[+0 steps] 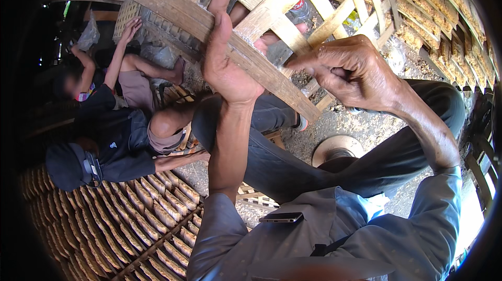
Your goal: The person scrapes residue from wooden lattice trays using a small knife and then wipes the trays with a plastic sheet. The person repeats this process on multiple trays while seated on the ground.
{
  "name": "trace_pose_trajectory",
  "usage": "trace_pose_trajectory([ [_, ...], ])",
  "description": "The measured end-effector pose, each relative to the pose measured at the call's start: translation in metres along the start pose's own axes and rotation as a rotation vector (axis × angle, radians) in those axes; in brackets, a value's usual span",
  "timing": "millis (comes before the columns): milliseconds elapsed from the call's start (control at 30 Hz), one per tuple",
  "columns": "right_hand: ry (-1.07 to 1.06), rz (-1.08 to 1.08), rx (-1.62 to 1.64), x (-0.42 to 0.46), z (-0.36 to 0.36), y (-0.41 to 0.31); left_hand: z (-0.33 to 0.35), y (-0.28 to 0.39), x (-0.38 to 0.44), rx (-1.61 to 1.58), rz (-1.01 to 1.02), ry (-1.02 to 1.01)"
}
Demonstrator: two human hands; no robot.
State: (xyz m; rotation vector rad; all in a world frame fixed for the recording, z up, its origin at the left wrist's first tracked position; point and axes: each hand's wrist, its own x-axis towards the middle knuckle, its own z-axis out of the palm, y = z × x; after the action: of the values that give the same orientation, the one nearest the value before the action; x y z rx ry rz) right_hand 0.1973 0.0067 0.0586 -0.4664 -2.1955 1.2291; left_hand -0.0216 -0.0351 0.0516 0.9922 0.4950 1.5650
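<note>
A wooden slat (274,77) runs diagonally from the upper left down to the centre, along the edge of a woven bamboo lattice panel (282,10). My left hand (231,53) grips this edge, its thumb along the slat and its fingers behind the open weave. Against the lattice beside the slat is my right hand (349,73), with thumb and forefinger pinched together at a whitish bit of residue; whether something small is between the fingertips I cannot tell. White residue clings along the joint of slat and weave.
Two people sit at the left, one in a dark cap (66,165) and dark shirt. Racks of crumb-covered slabs (157,206) stand at lower left, with more slabs (443,18) at upper right. A round disc (331,145) lies on the littered floor near my legs.
</note>
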Motion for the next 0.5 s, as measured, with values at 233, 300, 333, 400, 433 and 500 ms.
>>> trace_pose_trajectory([
  [233, -0.001, 0.017, -0.061, 0.002, -0.010, -0.014, 0.012, -0.002, -0.001, 0.141, 0.035, 0.130],
  [300, 0.085, -0.143, -0.147, 0.000, 0.001, 0.002, 0.013, -0.003, -0.001, 0.133, 0.035, 0.126],
  [333, 0.082, -0.135, -0.227, -0.001, -0.001, 0.004, 0.013, -0.004, -0.001, 0.129, 0.034, 0.126],
  [400, 0.106, -0.145, -0.314, 0.001, -0.006, 0.003, 0.015, -0.003, 0.000, 0.138, 0.025, 0.126],
  [433, 0.068, -0.132, -0.230, 0.001, -0.005, 0.003, 0.016, -0.002, 0.000, 0.143, 0.022, 0.127],
  [500, -0.006, -0.107, -0.066, 0.001, -0.004, 0.004, 0.016, -0.002, 0.000, 0.120, 0.009, 0.152],
])
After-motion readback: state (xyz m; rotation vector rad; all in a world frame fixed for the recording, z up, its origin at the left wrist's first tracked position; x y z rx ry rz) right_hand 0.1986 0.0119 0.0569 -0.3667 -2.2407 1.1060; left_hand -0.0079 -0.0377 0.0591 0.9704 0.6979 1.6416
